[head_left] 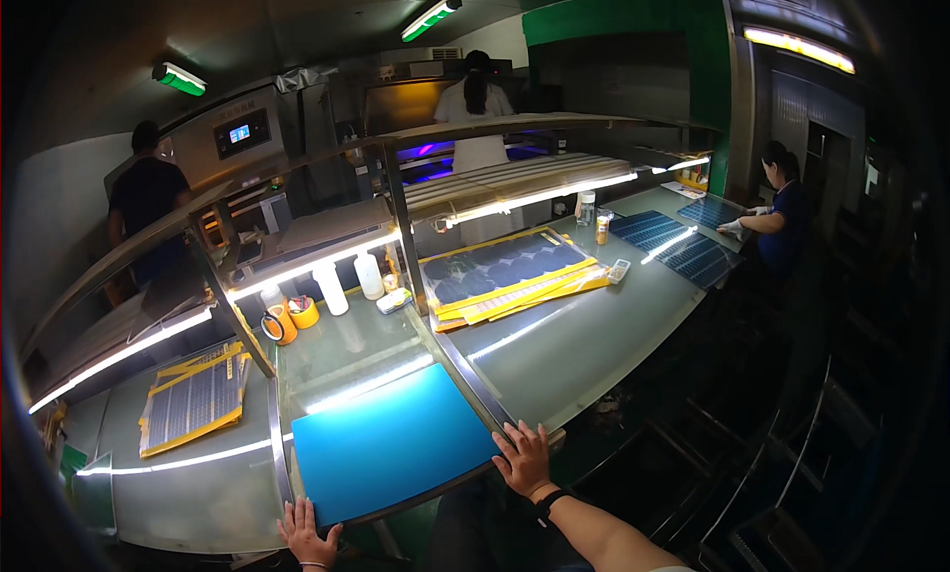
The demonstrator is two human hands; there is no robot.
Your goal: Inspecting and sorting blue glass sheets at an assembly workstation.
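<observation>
A flat blue sheet lies on the glass-topped bench in front of me, its near edge along the bench's front. At its near left corner rests my left hand, fingers spread, with nothing gripped. My right hand lies with fingers apart at the sheet's near right corner, by the metal strip that divides the bench. A dark band circles my right wrist. Whether either palm presses on the sheet or only on the bench edge, I cannot tell.
Behind the sheet stand white bottles and orange tape rolls. Yellow-edged film sheets are stacked to the right, another yellow-edged sheet to the left. Lit shelves run overhead. A gloved co-worker handles dark patterned panels at far right.
</observation>
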